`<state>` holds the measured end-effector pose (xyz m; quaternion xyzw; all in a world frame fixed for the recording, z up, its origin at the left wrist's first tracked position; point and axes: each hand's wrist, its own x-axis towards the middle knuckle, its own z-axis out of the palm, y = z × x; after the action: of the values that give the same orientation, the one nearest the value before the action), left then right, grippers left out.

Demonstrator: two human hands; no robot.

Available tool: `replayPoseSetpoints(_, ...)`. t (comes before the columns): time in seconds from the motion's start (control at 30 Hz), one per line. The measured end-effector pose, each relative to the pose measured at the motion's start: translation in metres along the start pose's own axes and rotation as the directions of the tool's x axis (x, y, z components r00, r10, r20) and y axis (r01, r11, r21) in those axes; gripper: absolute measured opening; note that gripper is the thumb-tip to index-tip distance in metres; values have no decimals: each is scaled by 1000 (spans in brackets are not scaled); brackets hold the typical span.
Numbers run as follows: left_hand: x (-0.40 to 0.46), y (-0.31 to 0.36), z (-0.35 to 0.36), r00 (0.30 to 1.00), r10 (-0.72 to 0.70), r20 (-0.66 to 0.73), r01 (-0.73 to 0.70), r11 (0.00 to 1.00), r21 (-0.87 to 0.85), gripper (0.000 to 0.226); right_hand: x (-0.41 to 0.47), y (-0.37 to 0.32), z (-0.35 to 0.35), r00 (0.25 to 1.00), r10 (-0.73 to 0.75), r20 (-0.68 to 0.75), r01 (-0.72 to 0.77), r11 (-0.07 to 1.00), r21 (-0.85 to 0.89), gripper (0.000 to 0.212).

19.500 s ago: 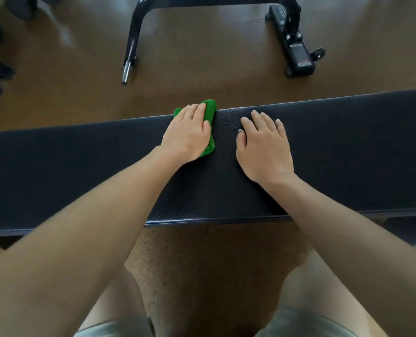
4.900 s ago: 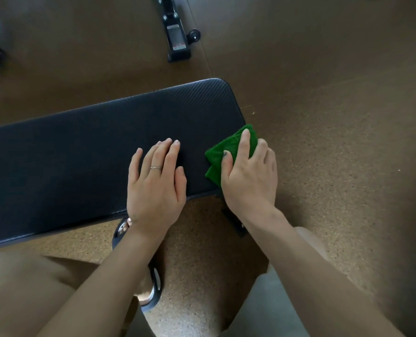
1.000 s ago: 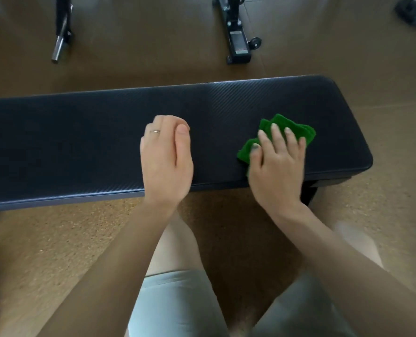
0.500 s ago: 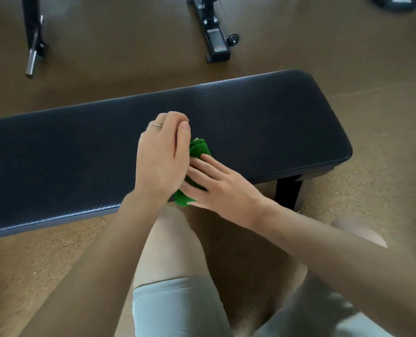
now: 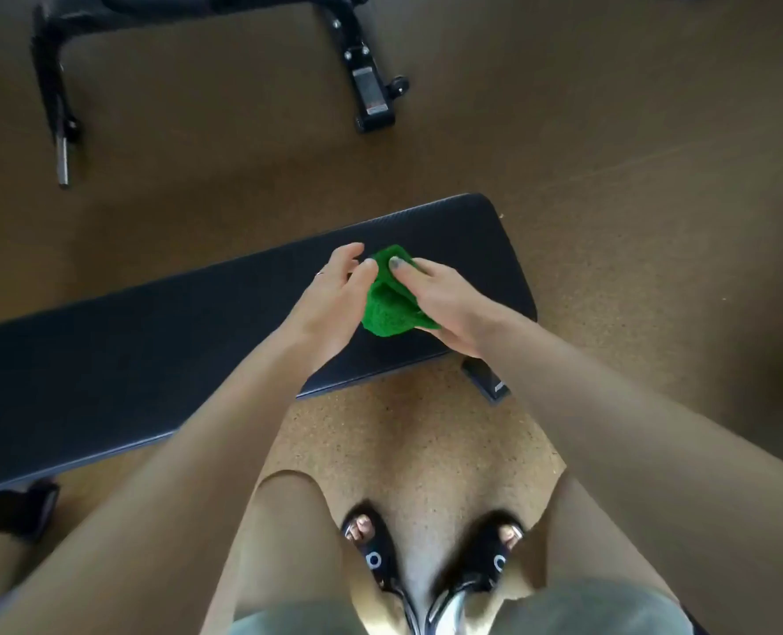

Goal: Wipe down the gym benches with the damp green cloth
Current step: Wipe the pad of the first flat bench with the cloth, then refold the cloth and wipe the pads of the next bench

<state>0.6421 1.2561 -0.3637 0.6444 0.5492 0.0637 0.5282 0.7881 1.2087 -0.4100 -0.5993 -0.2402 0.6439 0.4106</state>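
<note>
I had the green cloth [image 5: 387,295] bunched between both hands, lifted just above the right end of the bench [image 5: 151,341] rather than lying flat on it. My right hand [image 5: 444,309] held it from the right, thumb curled over the top fold and fingers tucked beneath. My left hand [image 5: 334,300] met it from the left with fingertips pinching the upper edge; how firmly it gripped I could not tell, since the cloth hid part of those fingers.

The risk I judged most likely was a dropped cloth. With two hands sharing a loose wad, one letting go early could send it off the near edge onto the floor [image 5: 426,442], where it would pick up grit and smear it back onto the pad. A thick, lumpy wad could also skip over the textured surface and leave streaks. And with no hand bracing on the pad, a hard push near this end might rock the bench on its foot [image 5: 488,382].

The pad was dark with a fine woven pattern and ran away to the left, out of view. The floor was speckled cork brown near my sandals [image 5: 431,556], darker and smoother farther off. At the far side lay a black metal frame [image 5: 366,89] with a small wheel, and a curved black bar [image 5: 53,103] at far left.
</note>
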Motion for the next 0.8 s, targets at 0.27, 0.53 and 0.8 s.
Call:
replayPoseSetpoints(0.27, -79, 133, -67, 944, -251, 214, 299, 926, -230, 43, -146, -169, -4, 972, 166, 168, -230, 830, 508, 74)
replayPoseSetpoints(0.53, -115, 294, -66, 921, -220, 322, 290, 938, -189, 25, -229, -275, -73, 982, 110, 154, -146, 957, 250, 43)
replayPoseSetpoints(0.8, -79, 427, -1, 946, -236, 223, 269, 954, -134, 28, -222, -337, -211, 990, 129, 57, -133, 989, 64, 49)
